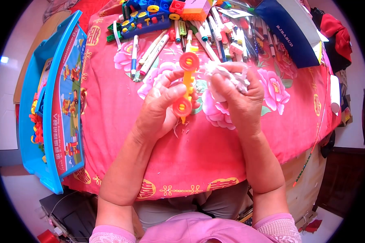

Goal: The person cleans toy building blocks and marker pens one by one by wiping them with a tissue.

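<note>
My left hand (162, 105) grips a yellow toy building piece (187, 83) with two orange-red discs on it, held upright above the table. The thumb lies across its side between the discs. Just to the right, my right hand (241, 95) is closed around a crumpled white tissue (227, 77). The tissue bulges out past the thumb and fingertips, and it is apart from the toy piece. Small pale scraps lie on the red flowered tablecloth (207, 162) below my left hand.
Many markers (154, 54) lie across the table's far side. Behind them sit a blue toy brick assembly (146, 24) and a dark blue box (290, 34). A light-blue plastic bin (48, 117) holding bricks stands at the left edge. A white cylinder (335, 95) is at the right edge.
</note>
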`<state>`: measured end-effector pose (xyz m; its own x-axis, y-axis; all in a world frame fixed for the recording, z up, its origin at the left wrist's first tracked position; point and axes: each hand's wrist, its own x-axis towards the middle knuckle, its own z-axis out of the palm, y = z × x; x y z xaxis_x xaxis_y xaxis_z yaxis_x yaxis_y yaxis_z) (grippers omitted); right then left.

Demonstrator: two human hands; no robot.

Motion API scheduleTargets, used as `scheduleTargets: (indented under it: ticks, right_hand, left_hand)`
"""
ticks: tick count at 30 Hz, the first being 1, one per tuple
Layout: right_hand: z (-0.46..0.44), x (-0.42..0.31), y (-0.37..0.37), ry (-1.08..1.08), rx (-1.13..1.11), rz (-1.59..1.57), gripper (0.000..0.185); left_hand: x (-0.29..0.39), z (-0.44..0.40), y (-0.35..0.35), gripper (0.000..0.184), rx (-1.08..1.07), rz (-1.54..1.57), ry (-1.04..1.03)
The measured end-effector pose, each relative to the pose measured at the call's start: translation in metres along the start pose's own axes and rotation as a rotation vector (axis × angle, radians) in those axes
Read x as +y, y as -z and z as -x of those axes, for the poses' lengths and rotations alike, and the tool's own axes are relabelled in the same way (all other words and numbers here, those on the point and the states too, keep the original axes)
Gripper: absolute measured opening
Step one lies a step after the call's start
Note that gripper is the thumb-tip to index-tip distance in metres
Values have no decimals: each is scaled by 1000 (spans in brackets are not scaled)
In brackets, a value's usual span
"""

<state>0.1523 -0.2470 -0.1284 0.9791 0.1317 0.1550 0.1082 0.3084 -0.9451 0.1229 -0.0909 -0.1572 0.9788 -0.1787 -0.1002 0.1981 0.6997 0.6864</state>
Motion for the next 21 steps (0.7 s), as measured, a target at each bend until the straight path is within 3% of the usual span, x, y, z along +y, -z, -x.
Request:
scheduleTargets:
  ticks: [13,21]
  right_hand:
    - [-1,2,3,32,-11,17,18]
    - [0,1,2,57,-27,55,19]
  left_hand:
    - [2,3,-14,34,62,16,-29]
    - [-6,3,-14,28,149,-226,-92]
